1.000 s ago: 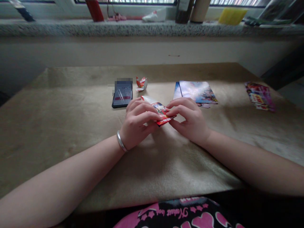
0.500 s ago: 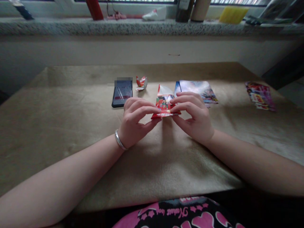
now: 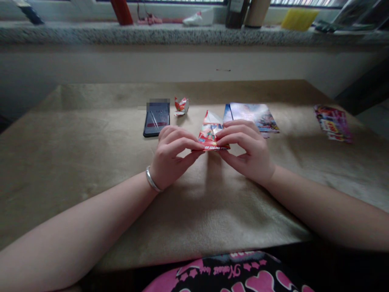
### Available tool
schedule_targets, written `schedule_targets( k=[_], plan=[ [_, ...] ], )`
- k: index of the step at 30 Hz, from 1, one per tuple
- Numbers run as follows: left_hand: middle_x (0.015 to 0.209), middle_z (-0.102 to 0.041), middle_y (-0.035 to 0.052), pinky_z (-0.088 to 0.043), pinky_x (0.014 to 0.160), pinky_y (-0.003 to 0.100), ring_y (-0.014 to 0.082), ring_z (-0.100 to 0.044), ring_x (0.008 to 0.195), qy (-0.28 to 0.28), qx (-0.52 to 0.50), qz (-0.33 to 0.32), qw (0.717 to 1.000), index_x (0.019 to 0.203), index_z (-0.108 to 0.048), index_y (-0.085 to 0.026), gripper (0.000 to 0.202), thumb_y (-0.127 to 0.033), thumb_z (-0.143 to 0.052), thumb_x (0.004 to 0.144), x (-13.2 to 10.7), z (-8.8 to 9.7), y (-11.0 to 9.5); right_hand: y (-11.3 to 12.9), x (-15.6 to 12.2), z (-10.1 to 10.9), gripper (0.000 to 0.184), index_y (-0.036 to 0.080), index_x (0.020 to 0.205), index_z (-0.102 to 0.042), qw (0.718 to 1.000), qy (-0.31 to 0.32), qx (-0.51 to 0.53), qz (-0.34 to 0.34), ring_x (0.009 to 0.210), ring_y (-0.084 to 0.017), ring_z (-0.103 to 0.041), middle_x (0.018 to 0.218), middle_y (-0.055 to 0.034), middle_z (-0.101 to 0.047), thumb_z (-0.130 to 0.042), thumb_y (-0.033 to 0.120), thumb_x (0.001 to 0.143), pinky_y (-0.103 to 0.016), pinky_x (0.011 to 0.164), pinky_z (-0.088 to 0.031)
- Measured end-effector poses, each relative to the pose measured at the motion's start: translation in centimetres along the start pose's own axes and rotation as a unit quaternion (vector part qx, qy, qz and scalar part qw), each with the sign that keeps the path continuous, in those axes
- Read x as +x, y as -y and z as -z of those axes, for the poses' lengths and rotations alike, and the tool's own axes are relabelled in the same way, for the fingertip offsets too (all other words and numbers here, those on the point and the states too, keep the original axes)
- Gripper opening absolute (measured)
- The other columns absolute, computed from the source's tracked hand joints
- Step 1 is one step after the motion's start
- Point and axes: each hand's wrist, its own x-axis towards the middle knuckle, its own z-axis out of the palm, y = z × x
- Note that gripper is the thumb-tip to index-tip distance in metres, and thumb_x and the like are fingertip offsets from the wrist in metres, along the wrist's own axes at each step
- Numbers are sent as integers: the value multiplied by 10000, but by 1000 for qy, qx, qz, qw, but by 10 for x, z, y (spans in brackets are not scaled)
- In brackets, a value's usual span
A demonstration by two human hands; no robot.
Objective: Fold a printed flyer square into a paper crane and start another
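A red printed sheet of paper [image 3: 209, 132], creased and folded, with a white pointed flap at its far end, is held just above the table. My left hand [image 3: 176, 150] pinches its near left corner between thumb and fingers. On the near right side, my right hand [image 3: 243, 146] grips the same paper, thumb below and fingertips on top. Past the paper stands a small folded red and white paper piece [image 3: 181, 106]. Behind my right hand lie several glossy printed sheets [image 3: 255, 115], partly covered by that hand.
A phone [image 3: 156, 119] lies beyond my left hand. Several pink and purple printed cards [image 3: 332, 123] rest at the table's right side. A granite windowsill [image 3: 170, 35] at the back holds bottles and a yellow sponge-like block [image 3: 299, 19]. The table [image 3: 91, 162] has a tan cover.
The paper has tilted and turned slightly between my hands, its far tip shifting a little right. Both hands keep their grip and have barely moved.
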Motion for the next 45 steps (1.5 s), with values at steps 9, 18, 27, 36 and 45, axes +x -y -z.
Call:
schedule_targets(
  k=[9, 18, 27, 36, 45],
  plan=[
    [791, -673, -12, -470, 789, 333, 136, -593, 764, 12, -36, -2, 999, 806, -642, -231, 89, -229, -721, 765, 0, 1, 0, 0, -1, 1, 99, 251, 866, -622, 1000, -4, 13, 6, 977, -200, -619, 917, -7, -704, -649, 197, 788, -410, 897, -496],
    [790, -663, -17, -470, 797, 334, 130, -596, 764, 2, -29, 8, 1000, 805, -624, -231, 58, -232, -682, 802, -1, 1, 0, -1, -1, 1, 92, 248, 842, -615, 1000, -6, 28, -4, 956, -197, -626, 881, -3, -708, -633, 177, 788, -410, 884, -500],
    [801, -646, -17, -474, 812, 338, 125, -594, 764, -4, -46, 4, 999, 810, -607, -231, 69, -209, -673, 810, -2, 0, 0, -1, -4, 2, 159, 244, 875, -600, 998, -7, 59, -14, 1003, -216, -617, 916, -13, -710, -652, 165, 748, -426, 902, -498],
    [807, -631, -9, -484, 815, 324, 123, -591, 776, 2, -57, 14, 998, 824, -595, -212, 73, -174, -656, 811, -2, 0, -1, -2, -4, 4, 113, 246, 841, -606, 999, 4, 33, -6, 1000, -205, -618, 923, 1, -717, -641, 169, 766, -421, 920, -486],
    [810, -641, -2, -492, 821, 336, 132, -600, 782, 10, -43, 37, 998, 813, -590, -219, 61, -257, -631, 837, -4, 1, 1, 0, -3, 4, 81, 251, 835, -616, 1000, -2, 17, -2, 975, -208, -627, 900, 0, -720, -634, 189, 786, -430, 900, -494]
  ],
)
